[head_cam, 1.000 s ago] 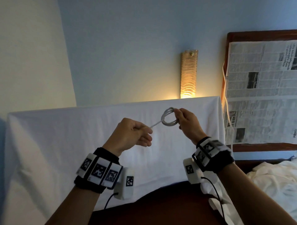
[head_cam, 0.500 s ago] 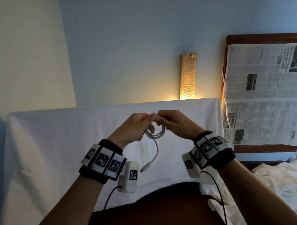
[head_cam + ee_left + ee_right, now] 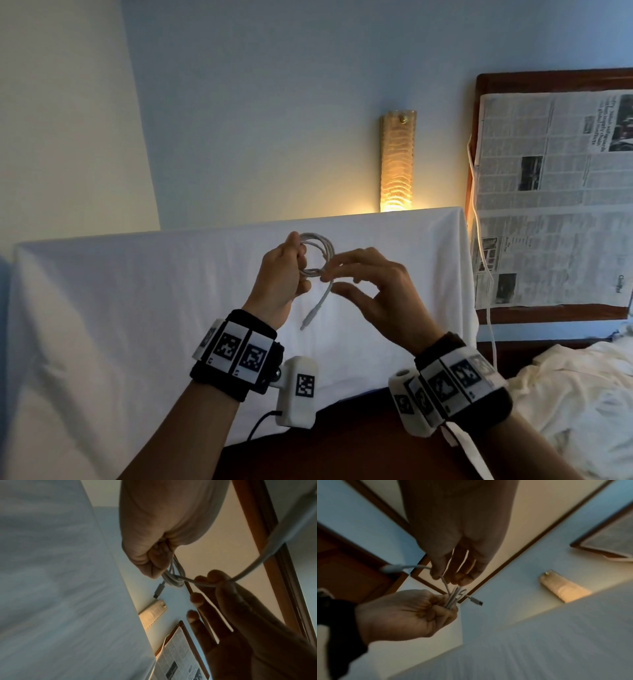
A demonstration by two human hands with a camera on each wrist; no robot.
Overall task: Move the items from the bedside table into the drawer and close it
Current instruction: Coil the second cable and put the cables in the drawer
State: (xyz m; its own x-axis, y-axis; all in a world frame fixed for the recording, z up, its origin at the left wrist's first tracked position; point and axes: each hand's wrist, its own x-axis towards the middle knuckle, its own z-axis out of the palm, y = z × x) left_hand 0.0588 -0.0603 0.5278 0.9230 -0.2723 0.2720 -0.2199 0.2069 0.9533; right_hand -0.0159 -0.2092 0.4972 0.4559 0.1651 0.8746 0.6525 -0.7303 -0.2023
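While the drawer and bedside table stay out of sight in every view, the item in hand is one white charging cable (image 3: 317,255), wound into a small coil and held in the air between the two hands, in front of a white draped sheet (image 3: 137,308). Left hand (image 3: 279,279): clenched round one side of the coil, loops bunched in its fist. Right hand (image 3: 373,291): fingertips (image 3: 329,270) pinching the free strand just beside the coil, other fingers spread loose. Loose tail with plug (image 3: 306,322): hanging below the hands. Handling note, as a judgement: the left fist should keep all the loops pinned together while the right hand wraps the tail snugly round them, so the bundle will not spring apart on the way to the drawer.
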